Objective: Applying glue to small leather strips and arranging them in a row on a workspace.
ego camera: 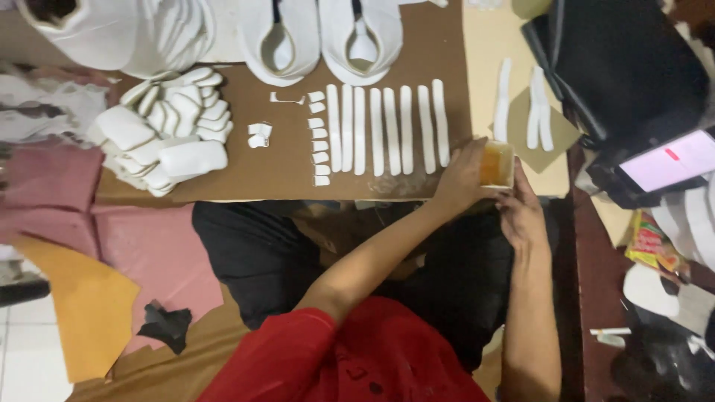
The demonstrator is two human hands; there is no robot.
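A: What are the fingers doing around that little container?

B: The left hand [462, 179] is curling about the small cup of amber liquid [497, 164] from its left side, fingers partly bent and pressing the wall; the right hand [521, 216] is coming up from below, its fingers loosely closing on the cup's lower edge; so both hands are sharing the hold, seemingly to keep it steady and level so that nothing spills.

A: And where is the cup sitting?

B: It is resting at the near edge of the brown board [253, 175], right at the fingertips; whether it is lifted clear of the surface, I cannot tell.

A: What is lying just beyond the fingers?

B: Just left of the left hand, a row of long white strips [387, 123] is lying side by side, with a column of small white tabs [319, 141] past them; they are looking laid out in order, within easy reach. Farther left a heap of white padded pieces [171, 134] is piling up; above, two white shoe uppers [320, 37] are lying open; to the right of the cup, more white strips on a tan card [536, 112] are waiting, beside a black bag [618, 67].
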